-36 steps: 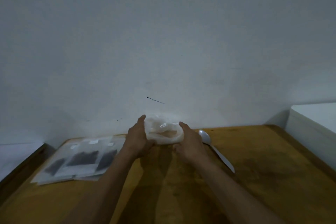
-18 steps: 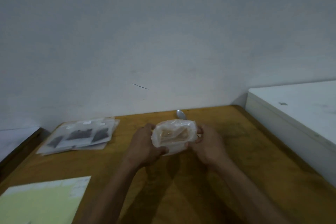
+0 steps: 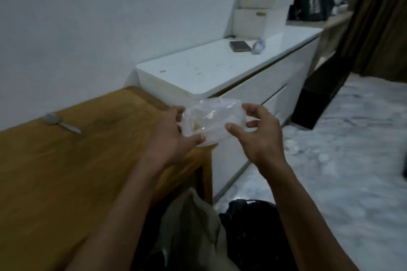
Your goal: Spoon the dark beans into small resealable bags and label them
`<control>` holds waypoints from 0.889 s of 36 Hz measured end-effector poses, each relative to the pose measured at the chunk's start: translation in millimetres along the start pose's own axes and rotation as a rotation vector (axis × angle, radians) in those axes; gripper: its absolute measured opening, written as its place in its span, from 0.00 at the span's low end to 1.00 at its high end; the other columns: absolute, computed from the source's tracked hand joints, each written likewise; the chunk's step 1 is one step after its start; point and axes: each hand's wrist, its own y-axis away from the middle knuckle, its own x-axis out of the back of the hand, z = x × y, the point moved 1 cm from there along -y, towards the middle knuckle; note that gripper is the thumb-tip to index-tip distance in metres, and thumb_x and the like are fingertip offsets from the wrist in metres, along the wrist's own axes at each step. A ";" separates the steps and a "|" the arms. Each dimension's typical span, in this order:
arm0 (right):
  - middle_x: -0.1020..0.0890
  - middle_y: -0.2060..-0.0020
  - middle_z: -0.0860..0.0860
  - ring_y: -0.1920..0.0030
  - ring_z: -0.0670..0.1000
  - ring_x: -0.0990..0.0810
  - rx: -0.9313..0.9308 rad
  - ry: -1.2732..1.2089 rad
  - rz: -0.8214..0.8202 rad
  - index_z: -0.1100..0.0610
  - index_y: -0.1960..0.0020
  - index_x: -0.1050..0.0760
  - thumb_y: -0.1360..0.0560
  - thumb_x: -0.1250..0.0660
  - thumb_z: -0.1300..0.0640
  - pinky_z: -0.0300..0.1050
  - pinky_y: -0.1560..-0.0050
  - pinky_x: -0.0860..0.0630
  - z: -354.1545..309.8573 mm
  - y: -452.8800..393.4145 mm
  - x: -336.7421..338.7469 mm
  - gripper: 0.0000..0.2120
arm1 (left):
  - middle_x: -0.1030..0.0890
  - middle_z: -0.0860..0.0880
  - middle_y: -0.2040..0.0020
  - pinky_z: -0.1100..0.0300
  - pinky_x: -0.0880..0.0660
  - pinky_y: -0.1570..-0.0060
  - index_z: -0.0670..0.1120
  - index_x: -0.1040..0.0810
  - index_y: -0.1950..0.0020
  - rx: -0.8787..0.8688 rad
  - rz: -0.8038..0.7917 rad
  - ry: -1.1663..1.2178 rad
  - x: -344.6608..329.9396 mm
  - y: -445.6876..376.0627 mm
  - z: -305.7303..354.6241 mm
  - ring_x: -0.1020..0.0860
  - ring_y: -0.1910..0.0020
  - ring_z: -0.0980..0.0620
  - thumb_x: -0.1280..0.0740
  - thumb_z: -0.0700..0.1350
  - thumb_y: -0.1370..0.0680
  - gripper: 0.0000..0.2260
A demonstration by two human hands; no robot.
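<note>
Past the table (image 3: 66,171) edge, the left hand (image 3: 174,136) pinches a crumpled clear bag (image 3: 211,121) (contents unclear); the right hand (image 3: 262,136) hovers half-open beside it.

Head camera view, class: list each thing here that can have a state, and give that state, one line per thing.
Clear plastic bag: crumpled, held up between both hands.
Left hand: gripping the bag's left side.
Right hand: fingers part open at the bag's right edge.
Spoon: lying flat on the wooden table, untouched.
</note>
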 end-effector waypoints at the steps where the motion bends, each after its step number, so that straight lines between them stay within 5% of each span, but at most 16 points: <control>1: 0.21 0.42 0.45 0.50 0.45 0.21 -0.027 0.004 0.047 0.50 0.36 0.25 0.30 0.21 0.55 0.36 0.58 0.23 10.2 2.4 17.2 0.25 | 0.26 0.56 0.38 0.65 0.25 0.53 0.52 0.33 0.27 -0.014 -0.024 0.017 -20.2 0.2 7.9 0.24 0.44 0.55 0.21 0.47 0.30 0.35; 6: 0.19 0.43 0.46 0.52 0.46 0.21 -0.220 0.047 0.240 0.51 0.37 0.23 0.31 0.21 0.55 0.50 0.46 0.19 76.9 32.5 82.1 0.24 | 0.24 0.49 0.35 0.50 0.21 0.42 0.50 0.31 0.28 -0.011 -0.195 -0.037 -121.2 20.9 23.1 0.22 0.42 0.48 0.19 0.49 0.32 0.36; 11: 0.20 0.42 0.47 0.55 0.42 0.21 -0.420 0.103 0.296 0.51 0.36 0.24 0.30 0.22 0.57 0.32 0.58 0.27 143.5 83.7 122.8 0.24 | 0.23 0.48 0.35 0.50 0.23 0.40 0.49 0.31 0.28 0.018 -0.396 -0.124 -201.8 61.9 -1.2 0.22 0.41 0.46 0.18 0.51 0.34 0.38; 19: 0.21 0.37 0.53 0.42 0.53 0.20 -0.690 0.208 0.244 0.54 0.33 0.27 0.29 0.23 0.57 0.42 0.47 0.26 221.0 137.7 131.5 0.27 | 0.28 0.44 0.28 0.52 0.23 0.39 0.47 0.35 0.24 0.137 -0.640 -0.250 -271.1 104.8 -45.6 0.24 0.35 0.43 0.18 0.49 0.34 0.43; 22: 0.26 0.32 0.56 0.35 0.56 0.24 -0.753 0.254 0.183 0.54 0.27 0.33 0.28 0.24 0.53 0.46 0.41 0.26 233.6 145.9 132.5 0.33 | 0.37 0.43 0.22 0.51 0.31 0.30 0.44 0.46 0.19 0.116 -0.743 -0.317 -278.4 112.0 -53.9 0.35 0.25 0.42 0.18 0.49 0.34 0.52; 24: 0.27 0.31 0.55 0.33 0.56 0.26 -0.774 0.262 0.186 0.54 0.26 0.34 0.28 0.24 0.52 0.49 0.38 0.26 238.0 147.6 132.9 0.34 | 0.42 0.43 0.20 0.51 0.37 0.26 0.45 0.50 0.18 0.131 -0.768 -0.329 -279.1 112.5 -57.5 0.41 0.22 0.43 0.19 0.49 0.33 0.53; 28: 0.26 0.32 0.55 0.34 0.55 0.25 -0.779 0.248 0.209 0.55 0.27 0.32 0.27 0.25 0.51 0.48 0.37 0.27 241.3 146.1 130.9 0.32 | 0.33 0.44 0.24 0.46 0.31 0.30 0.47 0.41 0.22 0.109 -0.724 -0.333 -279.0 102.8 -62.5 0.34 0.26 0.43 0.19 0.53 0.35 0.48; 32: 0.25 0.33 0.54 0.34 0.55 0.25 -0.760 0.223 0.217 0.55 0.27 0.31 0.26 0.26 0.51 0.45 0.40 0.28 240.8 144.6 125.0 0.30 | 0.36 0.43 0.23 0.49 0.33 0.29 0.47 0.44 0.19 0.094 -0.691 -0.334 -273.5 96.5 -61.5 0.36 0.25 0.42 0.21 0.51 0.30 0.46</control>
